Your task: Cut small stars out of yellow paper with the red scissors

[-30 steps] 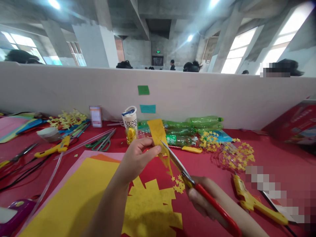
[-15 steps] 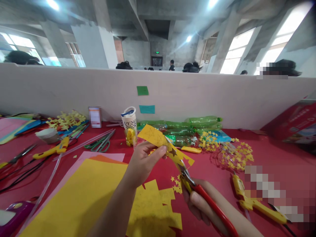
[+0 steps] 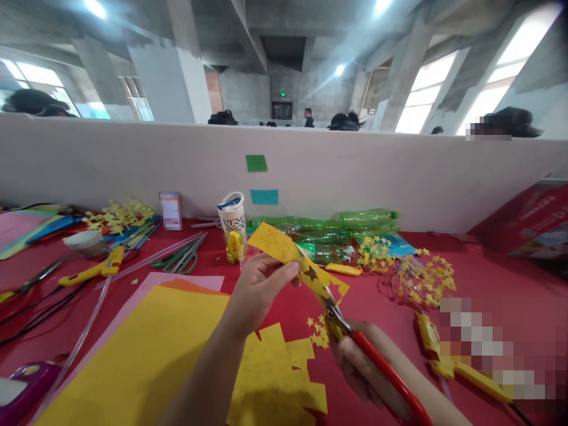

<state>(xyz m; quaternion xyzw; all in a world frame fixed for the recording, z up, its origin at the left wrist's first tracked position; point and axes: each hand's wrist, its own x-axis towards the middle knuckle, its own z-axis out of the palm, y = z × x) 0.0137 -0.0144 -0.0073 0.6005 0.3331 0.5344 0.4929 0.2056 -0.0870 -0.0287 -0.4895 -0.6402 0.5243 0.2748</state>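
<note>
My left hand (image 3: pixel 257 290) pinches a strip of yellow paper (image 3: pixel 277 244) with star outlines and a star-shaped hole, held above the red table (image 3: pixel 479 278). My right hand (image 3: pixel 364 367) grips red-handled scissors (image 3: pixel 355 337), whose blades bite into the strip's lower right end. Small cut yellow stars (image 3: pixel 319 334) lie on the table just under the blades. A ragged yellow offcut sheet (image 3: pixel 275 373) lies below my left wrist.
Large yellow, orange and pink sheets (image 3: pixel 142 349) cover the near left. Two yellow glue guns (image 3: pixel 448 361) (image 3: pixel 95 269), green scissors (image 3: pixel 184 254), green bottles (image 3: pixel 337 228), a white cup (image 3: pixel 233 216) and star piles (image 3: pixel 426 278) surround the work. A white partition (image 3: pixel 355 171) backs the table.
A second ago the strip hung upright; my left hand has since turned it flat and the scissors moved lower into its end. Little differs over the last half second.
</note>
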